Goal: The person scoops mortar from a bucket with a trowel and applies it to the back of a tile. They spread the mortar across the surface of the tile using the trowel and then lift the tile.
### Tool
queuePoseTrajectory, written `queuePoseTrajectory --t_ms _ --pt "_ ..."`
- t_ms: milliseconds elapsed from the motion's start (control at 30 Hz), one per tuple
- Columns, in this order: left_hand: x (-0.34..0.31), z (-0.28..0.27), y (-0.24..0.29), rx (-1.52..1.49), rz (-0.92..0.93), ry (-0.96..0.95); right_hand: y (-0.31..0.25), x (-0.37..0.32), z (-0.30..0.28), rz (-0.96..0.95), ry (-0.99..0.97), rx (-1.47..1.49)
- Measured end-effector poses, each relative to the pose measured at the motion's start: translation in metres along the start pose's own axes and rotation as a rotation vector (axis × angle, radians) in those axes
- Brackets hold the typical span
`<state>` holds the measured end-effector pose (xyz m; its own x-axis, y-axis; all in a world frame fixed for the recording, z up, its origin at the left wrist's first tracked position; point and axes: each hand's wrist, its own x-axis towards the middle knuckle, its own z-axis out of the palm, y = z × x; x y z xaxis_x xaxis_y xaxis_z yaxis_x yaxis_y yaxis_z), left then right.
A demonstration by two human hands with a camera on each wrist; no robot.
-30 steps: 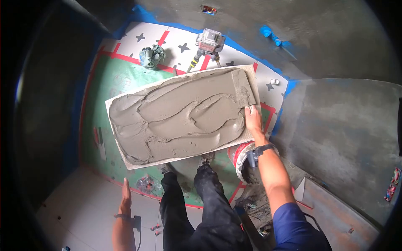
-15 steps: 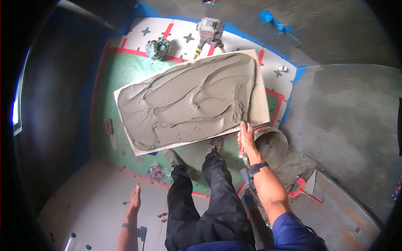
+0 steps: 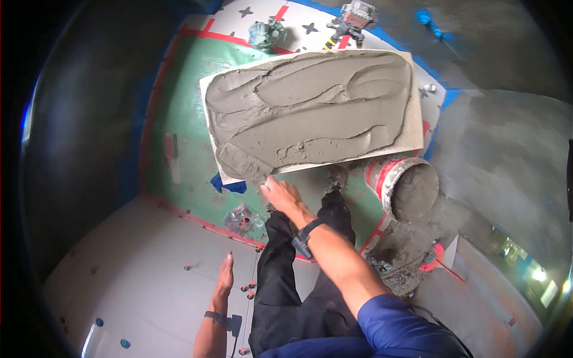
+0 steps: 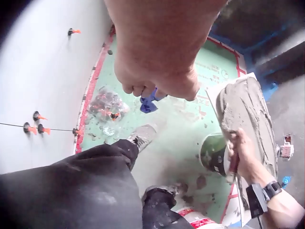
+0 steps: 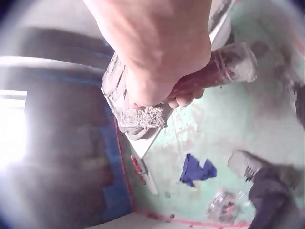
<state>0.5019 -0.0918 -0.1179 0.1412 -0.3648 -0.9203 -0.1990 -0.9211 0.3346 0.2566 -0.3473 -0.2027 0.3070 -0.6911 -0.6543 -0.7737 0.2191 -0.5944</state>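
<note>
My right hand (image 3: 283, 196) grips the red handle (image 5: 209, 76) of a trowel, at the near left corner of a large pale tile (image 3: 416, 128). Grey mortar (image 3: 310, 113) covers most of the tile's upward face in wavy ridges. The trowel's blade (image 3: 243, 162) lies over that corner, smeared with mortar so its edges blend in. My left hand (image 3: 225, 271) hangs low at my left side, fingers extended and holding nothing. Under the tile, a green bucket (image 4: 214, 152) shows in the left wrist view.
A mortar bucket (image 3: 382, 179) lies tipped at the right. On the green floor membrane (image 3: 179, 113) are a blue cloth (image 5: 196, 169), a clear bag (image 3: 243, 219) and a red-handled tool (image 5: 138, 164). Behind the tile stand a tripod device (image 3: 356, 15) and a crumpled bundle (image 3: 267, 34).
My right hand has swept the trowel leftward from the tile's right end to its near left corner. The head view has shifted. My left hand stays low and empty.
</note>
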Motion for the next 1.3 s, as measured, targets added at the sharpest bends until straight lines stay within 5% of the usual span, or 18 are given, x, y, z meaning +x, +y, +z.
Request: queuePoseTrajectory --t_ms 100,167,267,333,367,400,500,600,667,733,800,867,933,1033,1100,1133,1200,1300 --pt "-0.002 -0.007 -0.021 -0.025 -0.06 -0.002 0.052 -0.02 -0.059 0.047 0.074 -0.255" --pt "-0.003 -0.016 -0.031 -0.039 -0.109 0.016 0.12 -0.041 -0.093 0.126 0.322 -0.339" --pt "0.004 -0.018 -0.033 -0.048 -0.118 0.01 0.181 -0.089 -0.174 0.436 0.52 -0.307" --pt "0.011 -0.014 -0.043 -0.049 -0.111 -0.005 0.265 -0.093 -0.177 0.346 0.906 -0.22" --pt "0.025 -0.014 -0.056 -0.085 -0.083 -0.04 0.32 -0.077 -0.163 0.54 0.851 0.1" --pt "0.035 -0.007 -0.061 -0.124 -0.051 -0.074 0.233 -0.102 -0.182 0.545 0.66 0.932" --pt "0.03 0.029 -0.023 -0.061 -0.088 -0.032 0.203 -0.097 -0.131 0.501 0.457 1.344" --pt "0.028 0.063 0.012 -0.006 -0.054 -0.056 0.2 -0.107 -0.134 0.279 0.237 0.543" --pt "0.022 0.09 0.053 0.021 -0.01 -0.07 0.232 -0.125 -0.16 0.194 0.383 -0.112" --pt "0.015 0.121 0.102 -0.018 0.076 -0.192 0.255 -0.149 -0.221 0.37 0.277 -0.277" --pt "0.025 0.143 0.116 -0.016 0.108 -0.211 0.297 -0.165 -0.255 0.521 0.404 -0.225" --pt "0.03 0.161 0.114 -0.016 0.139 -0.225 0.367 -0.157 -0.232 0.309 0.847 -0.103" --pt "0.047 0.174 0.105 0.131 0.097 -0.17 0.319 -0.165 -0.233 0.558 0.638 0.859" --pt "0.051 0.188 0.099 0.208 0.096 -0.159 0.286 -0.158 -0.186 0.446 0.397 1.202" --pt "0.043 0.199 0.109 0.216 0.098 -0.18 0.284 -0.142 -0.169 0.308 0.373 0.641" --pt "0.041 0.2 0.115 0.229 0.093 -0.179 0.29 -0.141 -0.157 0.15 0.623 0.314" --pt "0.042 0.206 0.116 0.18 0.06 -0.183 0.304 -0.147 -0.176 0.302 0.479 0.106" --pt "0.052 0.211 0.113 0.252 0.008 -0.165 0.373 -0.16 -0.184 0.403 0.765 0.078"
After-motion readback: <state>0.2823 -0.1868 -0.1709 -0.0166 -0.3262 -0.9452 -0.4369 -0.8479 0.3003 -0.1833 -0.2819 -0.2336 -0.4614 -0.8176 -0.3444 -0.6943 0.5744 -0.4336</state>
